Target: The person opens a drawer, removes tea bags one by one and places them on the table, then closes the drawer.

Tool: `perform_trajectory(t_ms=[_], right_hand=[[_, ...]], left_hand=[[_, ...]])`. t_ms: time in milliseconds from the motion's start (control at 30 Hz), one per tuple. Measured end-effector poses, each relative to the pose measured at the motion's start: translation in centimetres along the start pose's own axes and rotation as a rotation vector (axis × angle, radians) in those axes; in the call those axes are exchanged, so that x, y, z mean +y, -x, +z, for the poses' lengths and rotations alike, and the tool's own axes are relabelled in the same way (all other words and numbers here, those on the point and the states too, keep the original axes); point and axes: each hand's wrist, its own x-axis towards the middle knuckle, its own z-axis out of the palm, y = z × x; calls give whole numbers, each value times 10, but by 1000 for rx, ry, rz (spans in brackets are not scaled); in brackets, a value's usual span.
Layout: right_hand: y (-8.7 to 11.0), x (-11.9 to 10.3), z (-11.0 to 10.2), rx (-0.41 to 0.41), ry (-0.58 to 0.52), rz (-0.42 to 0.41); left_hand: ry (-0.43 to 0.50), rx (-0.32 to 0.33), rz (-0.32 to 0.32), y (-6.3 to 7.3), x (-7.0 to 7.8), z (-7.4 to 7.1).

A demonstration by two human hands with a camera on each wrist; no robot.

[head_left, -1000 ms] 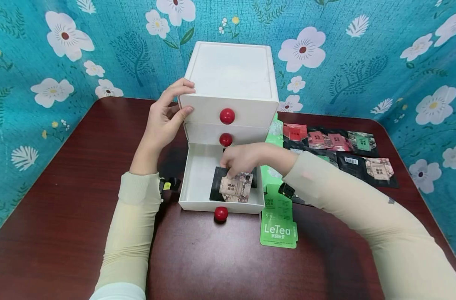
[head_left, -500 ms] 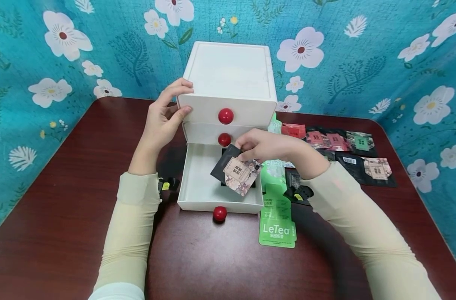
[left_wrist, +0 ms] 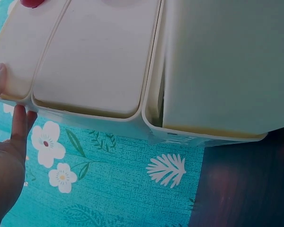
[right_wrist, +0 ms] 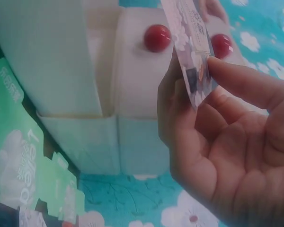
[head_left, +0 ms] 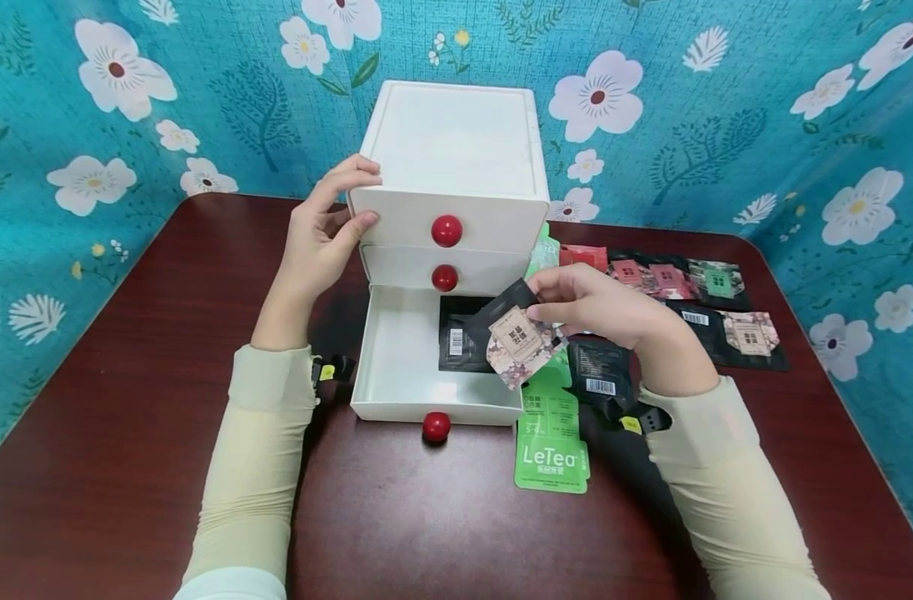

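A white cabinet of stacked drawers (head_left: 456,137) with red round knobs stands on the table. My left hand (head_left: 323,229) grips its upper left front corner, thumb on the front face and fingers over the top edge. The lowest drawer (head_left: 396,358) is pulled out, and a black sachet (head_left: 460,346) with a barcode label lies in it. Between thumb and fingers my right hand (head_left: 610,308) pinches a flower-printed black tea sachet (head_left: 520,337), tilted over the drawer's right side. In the right wrist view the pinched sachet (right_wrist: 191,47) appears nearly edge-on.
Green LeTea packaging (head_left: 550,450) lies flat along the cabinet's right side. A black sachet with a barcode (head_left: 601,375) lies beside it. Farther right are several more sachets, including a pink-flowered one (head_left: 752,337) and a green-labelled one (head_left: 719,282). A floral curtain (head_left: 261,100) hangs behind the table.
My right hand has lifted the flower-printed sachet up from the drawer and moved it rightward, uncovering the black sachet beneath. The left hand keeps its grip on the cabinet corner.
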Motion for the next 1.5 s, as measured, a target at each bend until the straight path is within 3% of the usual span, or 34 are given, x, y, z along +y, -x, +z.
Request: perform_trajectory(t_ms=[300, 567, 867, 1167, 1500], right_hand=[[32, 15, 3, 126, -14, -46], [55, 27, -5, 246, -19, -80], [85, 53, -30, 441, -273, -60], [114, 78, -46, 554, -293, 109], [134, 114, -63, 600, -414, 180]], left_hand=[[-8, 3, -14, 1, -1, 2], [-13, -10, 32, 0, -1, 1], [-20, 8, 17, 0, -1, 0], [0, -4, 33, 0, -3, 1], [19, -4, 21, 1, -2, 3]])
